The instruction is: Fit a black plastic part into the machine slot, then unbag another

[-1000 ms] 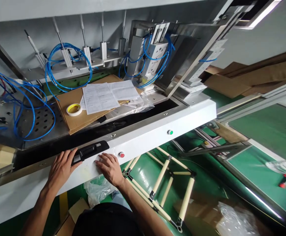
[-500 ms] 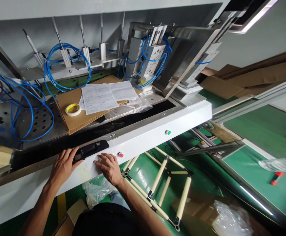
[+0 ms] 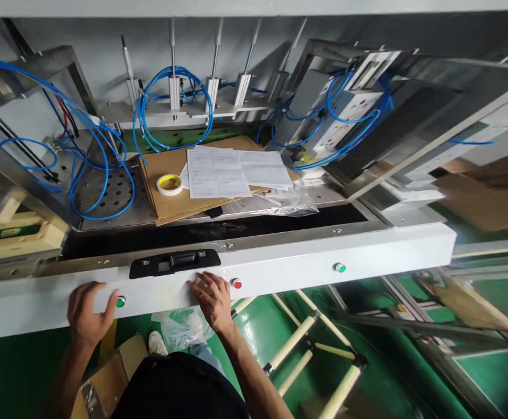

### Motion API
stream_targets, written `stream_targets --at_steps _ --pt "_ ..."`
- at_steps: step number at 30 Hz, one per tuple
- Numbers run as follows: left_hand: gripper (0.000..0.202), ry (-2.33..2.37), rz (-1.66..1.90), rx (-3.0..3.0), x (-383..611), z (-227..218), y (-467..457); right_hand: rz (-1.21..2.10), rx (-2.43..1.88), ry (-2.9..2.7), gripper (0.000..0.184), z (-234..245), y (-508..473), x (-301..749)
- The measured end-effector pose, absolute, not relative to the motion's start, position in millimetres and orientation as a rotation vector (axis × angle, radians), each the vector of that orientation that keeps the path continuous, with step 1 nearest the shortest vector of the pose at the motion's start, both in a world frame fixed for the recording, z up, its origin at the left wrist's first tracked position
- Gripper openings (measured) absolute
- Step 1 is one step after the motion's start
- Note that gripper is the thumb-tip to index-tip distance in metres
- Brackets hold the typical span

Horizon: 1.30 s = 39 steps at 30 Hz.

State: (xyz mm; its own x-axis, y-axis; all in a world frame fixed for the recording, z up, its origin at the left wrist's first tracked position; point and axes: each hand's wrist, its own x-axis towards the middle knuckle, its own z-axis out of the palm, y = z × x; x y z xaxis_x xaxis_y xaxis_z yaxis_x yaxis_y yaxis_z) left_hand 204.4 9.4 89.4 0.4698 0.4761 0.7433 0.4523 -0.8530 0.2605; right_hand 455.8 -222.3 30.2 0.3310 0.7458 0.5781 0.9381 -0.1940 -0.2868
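Note:
A long black plastic panel with recesses and small switches lies on the white front ledge. My left hand is off the panel, to its lower left, on the ledge's front edge. Its thumb stands apart from the fingers, beside a green push button, and it holds nothing. My right hand rests on the ledge just below the panel's right end, fingers bent and slightly spread, empty. Close to its fingertips, on the right, is a red push button.
Behind the ledge, cardboard sheets carry printed papers and a tape roll. Blue air hoses loop around metal cylinders. Another green button sits farther right. A frame of cream tubes stands below.
My left hand has let go of the black panel and moved left and down to the green button. My right hand remains below the panel. The camera view has turned left.

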Motion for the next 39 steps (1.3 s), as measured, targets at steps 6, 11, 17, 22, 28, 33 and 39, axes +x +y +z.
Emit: stream_targets --at_steps 6,11,17,22,28,33,39 --pt "0.016 0.484 1.006 2.970 218 76 -16 -0.436 -2.006 -1.473 0.036 35 -219 458" --pt "0.018 0.428 0.991 2.920 224 72 -6 -0.420 -2.002 -1.459 0.031 44 -220 457" --pt "0.012 0.460 1.012 2.794 227 86 -4 -0.480 -2.013 -1.440 0.036 56 -228 456" --pt "0.013 0.414 1.051 2.775 238 100 3 -0.536 -2.029 -1.327 0.046 75 -235 471" --pt "0.019 0.474 0.994 2.694 247 101 13 -0.354 -1.988 -1.335 0.033 104 -235 494" --pt "0.022 0.594 1.022 2.482 256 100 18 -0.158 -1.900 -1.145 0.024 115 -230 508" --pt "0.031 0.774 0.913 2.201 257 101 20 0.006 -1.862 -1.012 0.031 112 -223 521"
